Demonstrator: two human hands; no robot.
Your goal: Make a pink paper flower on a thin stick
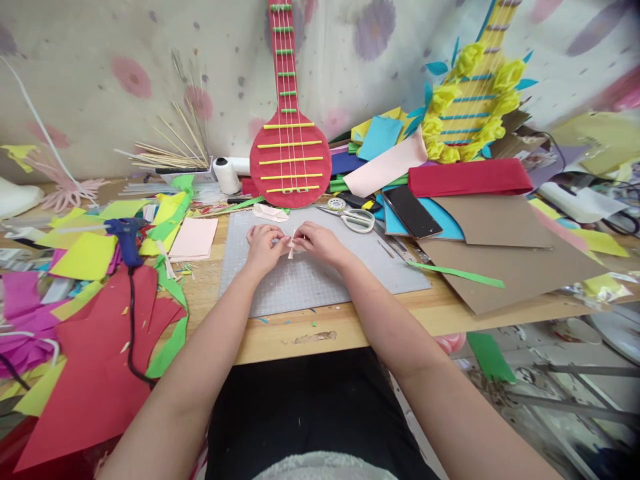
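Observation:
Over the grey cutting mat (280,293), my left hand (265,247) and my right hand (317,243) meet, fingertips pinched on a small pale pink paper piece (291,252). A short twisted end of it hangs down between the fingers; the rest is covered by them. Just beyond my left hand lies a second pale pink paper piece (271,213), curled. White-handled scissors (357,221) rest on the mat past my right hand. A stack of pale pink paper squares (193,239) sits left of the mat.
Behind the mat stands a red paper lute (291,160); a yellow flowered one (467,113) leans to the right. A blue glue gun (127,240) lies among paper scraps at left. A phone (413,211) and brown cardboard (505,267) occupy the right side.

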